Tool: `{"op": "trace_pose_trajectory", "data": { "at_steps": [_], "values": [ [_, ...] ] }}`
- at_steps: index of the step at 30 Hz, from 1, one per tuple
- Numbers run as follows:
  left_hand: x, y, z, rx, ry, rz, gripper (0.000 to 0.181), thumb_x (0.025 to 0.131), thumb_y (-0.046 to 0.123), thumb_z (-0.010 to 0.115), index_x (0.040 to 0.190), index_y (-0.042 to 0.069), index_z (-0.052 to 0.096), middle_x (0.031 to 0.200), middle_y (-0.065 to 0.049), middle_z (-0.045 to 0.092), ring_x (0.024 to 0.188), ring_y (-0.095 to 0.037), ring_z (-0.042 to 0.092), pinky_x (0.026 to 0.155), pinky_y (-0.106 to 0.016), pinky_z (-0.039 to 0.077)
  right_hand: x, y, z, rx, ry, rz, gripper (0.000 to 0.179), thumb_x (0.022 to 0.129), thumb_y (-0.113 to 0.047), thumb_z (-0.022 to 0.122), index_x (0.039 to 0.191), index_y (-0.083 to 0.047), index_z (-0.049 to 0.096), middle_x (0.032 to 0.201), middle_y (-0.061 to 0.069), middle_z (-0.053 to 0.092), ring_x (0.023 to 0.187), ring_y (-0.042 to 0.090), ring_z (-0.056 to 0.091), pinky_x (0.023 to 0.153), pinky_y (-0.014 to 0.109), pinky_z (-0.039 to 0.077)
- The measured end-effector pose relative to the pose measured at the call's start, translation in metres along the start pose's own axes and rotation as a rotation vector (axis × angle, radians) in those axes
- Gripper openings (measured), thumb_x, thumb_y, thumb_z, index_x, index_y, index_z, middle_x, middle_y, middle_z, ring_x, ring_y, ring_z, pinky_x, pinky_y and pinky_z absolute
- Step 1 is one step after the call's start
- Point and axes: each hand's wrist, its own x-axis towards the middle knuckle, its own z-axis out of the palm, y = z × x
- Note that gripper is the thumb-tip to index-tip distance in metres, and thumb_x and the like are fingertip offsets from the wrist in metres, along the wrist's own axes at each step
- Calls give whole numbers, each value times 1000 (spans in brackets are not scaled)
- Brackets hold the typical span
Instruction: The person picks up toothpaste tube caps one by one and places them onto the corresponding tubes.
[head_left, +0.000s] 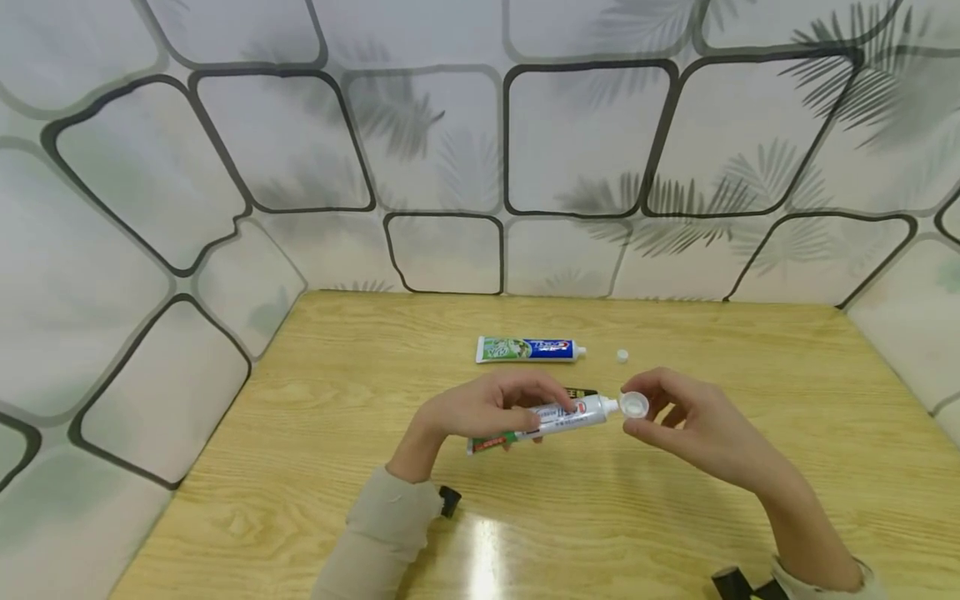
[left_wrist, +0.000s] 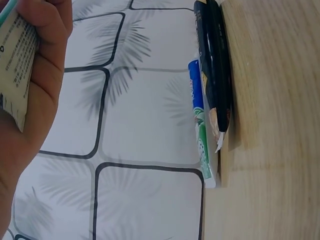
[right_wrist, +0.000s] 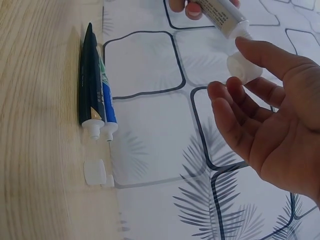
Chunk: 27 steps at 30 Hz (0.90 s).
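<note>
My left hand [head_left: 487, 404] grips a silver-white toothpaste tube [head_left: 573, 417] with a green and red tail, its bare nozzle pointing right. Between thumb and fingers, my right hand [head_left: 708, 425] pinches a round white cap [head_left: 634, 406], its hollow side visible in the head view. That cap is just off the nozzle's tip. In the right wrist view the cap [right_wrist: 244, 67] overlaps the space below the tube's mouth [right_wrist: 242, 29]. Part of the printed tube [left_wrist: 17, 65] shows in the left wrist view, pressed against the palm.
Behind the hands lies a blue-and-green toothpaste tube [head_left: 528, 350], uncapped, with a small white cap [head_left: 622, 356] to its right. A black toothpaste tube [right_wrist: 91, 80] lies nearer, mostly hidden by the left hand in the head view. A larger white cap [right_wrist: 95, 172] sits beyond its nozzle.
</note>
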Motion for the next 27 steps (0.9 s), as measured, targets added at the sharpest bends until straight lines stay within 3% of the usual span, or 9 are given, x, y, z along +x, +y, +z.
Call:
{"op": "trace_pose_trajectory", "data": {
  "at_steps": [10, 15, 18, 21, 24, 27],
  "values": [
    [-7, 13, -4, 53, 31, -64, 37, 98, 4, 50, 133, 9, 59, 125, -7, 61, 63, -11, 54, 42, -29, 41, -4, -4, 2, 71, 19, 24, 33, 88, -3, 74, 119, -10, 66, 107, 3, 68, 81, 8, 67, 64, 27, 55],
    [-11, 19, -5, 82, 41, -62, 36, 98, 5, 53, 134, 11, 59, 124, -7, 59, 50, -13, 47, 38, -30, 38, -4, -7, 2, 67, 49, -9, 38, 82, 1, 78, 114, -9, 59, 101, 0, 64, 80, 7, 65, 61, 25, 53],
    [-12, 20, -7, 116, 52, -24, 35, 100, 6, 53, 135, 11, 58, 122, -6, 59, 41, -14, 42, 38, -29, 38, -3, -7, 2, 62, 56, -28, 37, 81, 3, 79, 109, -11, 59, 94, -2, 62, 78, 7, 64, 60, 24, 52],
    [-11, 20, -8, 187, 68, 24, 34, 102, 6, 53, 136, 9, 58, 125, -5, 59, 53, -10, 46, 52, -26, 43, -2, -7, 2, 35, 61, -38, 36, 81, 2, 79, 110, -12, 62, 95, -4, 64, 78, 6, 63, 62, 23, 52],
    [-11, 20, -9, 243, 72, 43, 35, 102, 6, 52, 137, 8, 58, 134, -4, 57, 86, -9, 57, 77, -26, 47, -1, -8, 3, 13, 63, -52, 36, 82, 1, 78, 113, -12, 65, 98, -5, 66, 79, 6, 63, 65, 22, 53],
    [-11, 21, -9, 271, 73, 28, 36, 102, 6, 52, 138, 8, 57, 141, -3, 55, 116, -11, 51, 94, -28, 43, 0, -8, 3, 11, 72, -71, 37, 82, 2, 77, 115, -11, 66, 99, -5, 67, 80, 5, 64, 65, 21, 53]
  ]
}}
